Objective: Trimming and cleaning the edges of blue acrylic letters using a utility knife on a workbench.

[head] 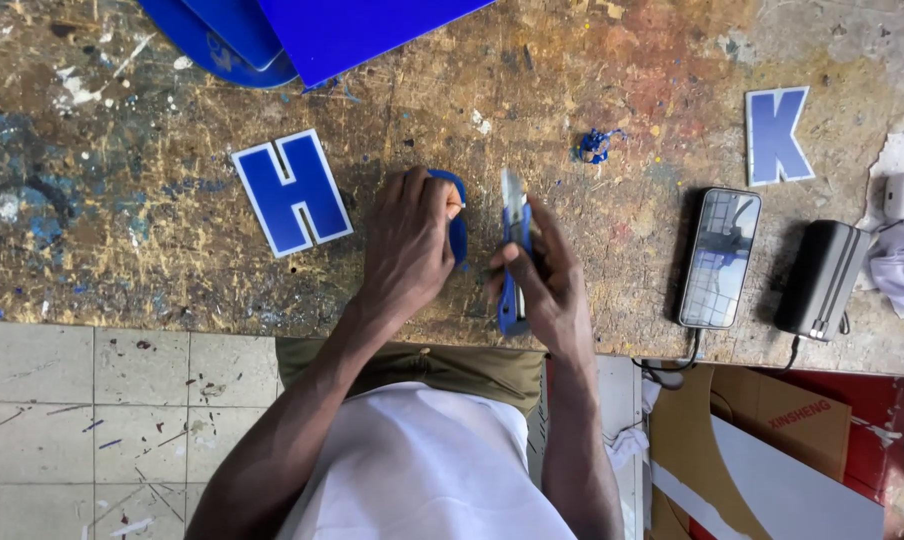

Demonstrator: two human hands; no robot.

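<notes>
Scarred, paint-stained wood forms the workbench (122, 230) I see from above. A blue letter H (292, 192) lies just left of my left hand (407, 245), which presses closed on a small blue piece (458, 230) at the bench's near edge. My right hand (542, 285) grips a blue utility knife (513, 255), blade pointing away.

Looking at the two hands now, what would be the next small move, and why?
Probably bring the knife blade down to the edge of the small blue piece. The left hand presses that piece flat on the worn bench, while the right hand holds the blue utility knife close beside it, blade out, not visibly touching it.
</notes>
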